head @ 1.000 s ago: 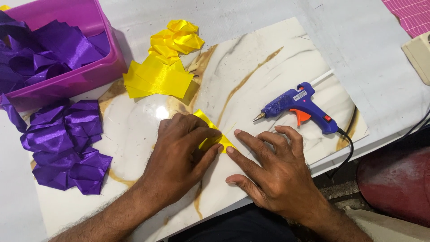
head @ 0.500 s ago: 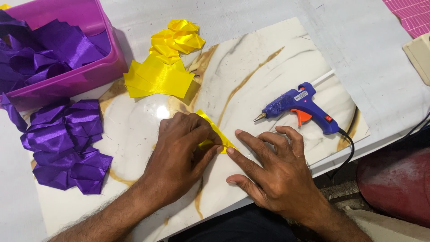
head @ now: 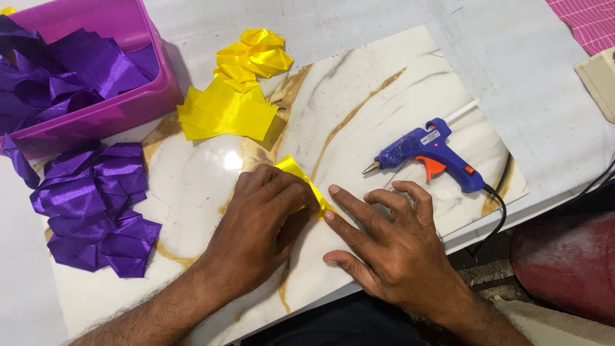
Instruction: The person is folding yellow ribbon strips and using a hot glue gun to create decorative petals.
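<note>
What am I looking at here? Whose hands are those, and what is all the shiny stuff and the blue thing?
This picture comes from a camera worn on a person's head, so you look down at that person's own two hands. There is no machine, just someone working at a table.

The left hand presses down on a small yellow ribbon piece, and the right hand touches its edge with a fingertip. They work on a white marble-patterned board.

The blue thing is a glue gun with an orange trigger, lying on the board with nobody holding it. Above the hands lie more yellow ribbon pieces, some flat and some folded. On the left sits a pile of folded purple ribbon pieces, and a pink tub holds more purple ribbon.
</note>
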